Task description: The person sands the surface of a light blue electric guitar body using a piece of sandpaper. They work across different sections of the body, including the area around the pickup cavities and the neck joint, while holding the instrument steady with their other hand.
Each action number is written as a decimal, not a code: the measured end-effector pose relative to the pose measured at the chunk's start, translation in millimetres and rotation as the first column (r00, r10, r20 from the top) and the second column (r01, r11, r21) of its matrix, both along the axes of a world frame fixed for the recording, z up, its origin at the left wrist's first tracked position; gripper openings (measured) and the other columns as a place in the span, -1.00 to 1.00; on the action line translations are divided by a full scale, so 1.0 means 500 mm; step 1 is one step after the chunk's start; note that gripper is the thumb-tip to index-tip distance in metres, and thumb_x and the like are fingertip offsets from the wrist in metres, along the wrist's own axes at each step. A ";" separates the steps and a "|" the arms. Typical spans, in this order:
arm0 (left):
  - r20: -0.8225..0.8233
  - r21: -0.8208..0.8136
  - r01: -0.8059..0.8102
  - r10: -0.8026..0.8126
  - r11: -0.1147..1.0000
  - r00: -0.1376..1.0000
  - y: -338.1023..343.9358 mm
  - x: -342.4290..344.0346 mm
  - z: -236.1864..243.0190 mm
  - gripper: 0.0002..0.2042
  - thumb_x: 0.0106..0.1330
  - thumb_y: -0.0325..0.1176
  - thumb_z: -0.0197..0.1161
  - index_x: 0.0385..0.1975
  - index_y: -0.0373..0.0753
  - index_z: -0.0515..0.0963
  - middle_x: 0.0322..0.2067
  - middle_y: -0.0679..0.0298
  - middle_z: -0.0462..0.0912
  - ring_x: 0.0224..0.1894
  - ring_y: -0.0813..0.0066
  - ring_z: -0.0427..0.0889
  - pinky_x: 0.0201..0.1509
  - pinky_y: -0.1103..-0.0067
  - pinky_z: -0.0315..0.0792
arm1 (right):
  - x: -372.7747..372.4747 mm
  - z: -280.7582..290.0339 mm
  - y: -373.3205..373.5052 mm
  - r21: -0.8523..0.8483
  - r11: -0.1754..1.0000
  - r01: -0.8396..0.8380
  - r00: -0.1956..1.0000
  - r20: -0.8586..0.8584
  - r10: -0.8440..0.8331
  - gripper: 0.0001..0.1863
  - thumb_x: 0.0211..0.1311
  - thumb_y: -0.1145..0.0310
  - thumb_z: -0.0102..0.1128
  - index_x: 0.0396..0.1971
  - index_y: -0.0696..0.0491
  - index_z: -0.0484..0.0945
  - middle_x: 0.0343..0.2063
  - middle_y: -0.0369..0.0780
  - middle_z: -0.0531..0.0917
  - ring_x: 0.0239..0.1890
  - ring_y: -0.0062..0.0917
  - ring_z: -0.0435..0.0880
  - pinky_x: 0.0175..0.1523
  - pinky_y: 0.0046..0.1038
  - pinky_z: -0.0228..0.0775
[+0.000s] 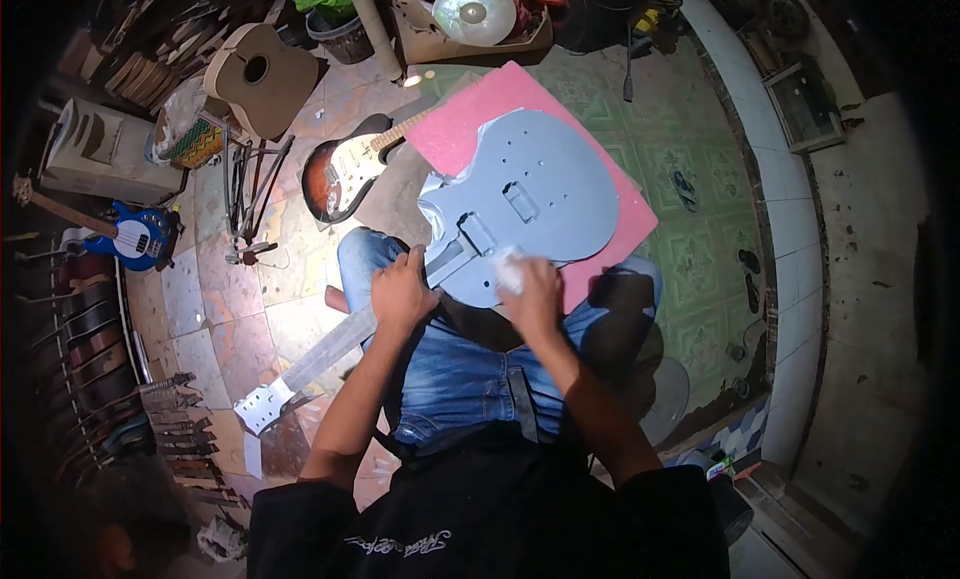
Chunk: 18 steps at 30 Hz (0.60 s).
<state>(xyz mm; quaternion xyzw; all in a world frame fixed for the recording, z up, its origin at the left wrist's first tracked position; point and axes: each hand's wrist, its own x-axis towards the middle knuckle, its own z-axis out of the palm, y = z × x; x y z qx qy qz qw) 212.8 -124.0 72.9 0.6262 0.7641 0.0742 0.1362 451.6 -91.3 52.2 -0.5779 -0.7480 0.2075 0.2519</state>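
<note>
A grey-primed electric guitar body (565, 164) lies across my lap, with pickup cavities and several small holes in its face. Its neck (335, 347) runs down to the left and ends in a pale headstock (265, 407). My left hand (402, 291) is closed around the neck close to the body. On the body's near edge, my right hand (532, 297) presses a crumpled white pad (508, 271), cloth or paper; motion blurs it. Beneath the body is a pink board (455, 129), partly covered.
A sunburst electric guitar (325, 179) lies beyond my left knee. Further left are an acoustic guitar body (258, 74), a blue guitar (140, 237) and a metal stand (245, 194). A cardboard box (415, 39) stands at the back. Sandals (684, 191) lie on the green tiles at right.
</note>
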 end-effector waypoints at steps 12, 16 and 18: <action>-0.009 0.028 -0.011 0.011 1.000 1.000 -0.004 0.003 -0.012 -0.28 -0.04 -0.12 0.58 0.20 -0.13 0.52 -0.19 0.13 0.71 -0.10 0.07 0.76 -0.01 0.20 0.50 | 0.045 -0.029 -0.012 -0.004 0.992 -0.123 0.992 -0.032 0.123 -0.45 -0.05 0.32 0.54 0.05 -0.10 0.67 0.05 -0.19 0.56 0.17 -0.14 0.49 0.22 -0.02 0.29; -0.005 0.019 -0.006 0.006 1.000 1.000 0.002 0.004 -0.018 -0.29 -0.04 -0.13 0.58 0.18 -0.14 0.52 -0.19 0.13 0.71 -0.10 0.07 0.76 -0.01 0.20 0.50 | 0.042 0.007 -0.060 -0.020 0.929 -0.369 0.922 -0.135 0.363 -0.42 -0.11 0.33 0.55 0.05 -0.12 0.67 0.03 -0.25 0.59 0.18 -0.22 0.51 0.23 -0.05 0.28; -0.005 0.022 -0.004 0.004 1.000 1.000 0.004 0.009 -0.020 -0.30 -0.05 -0.13 0.58 0.16 -0.15 0.52 -0.19 0.13 0.71 -0.10 0.07 0.76 -0.02 0.19 0.50 | 0.070 -0.022 0.000 0.023 0.984 -0.177 0.975 -0.132 0.178 -0.48 -0.10 0.36 0.53 -0.01 -0.08 0.66 0.00 -0.21 0.62 0.15 -0.19 0.52 0.24 -0.05 0.27</action>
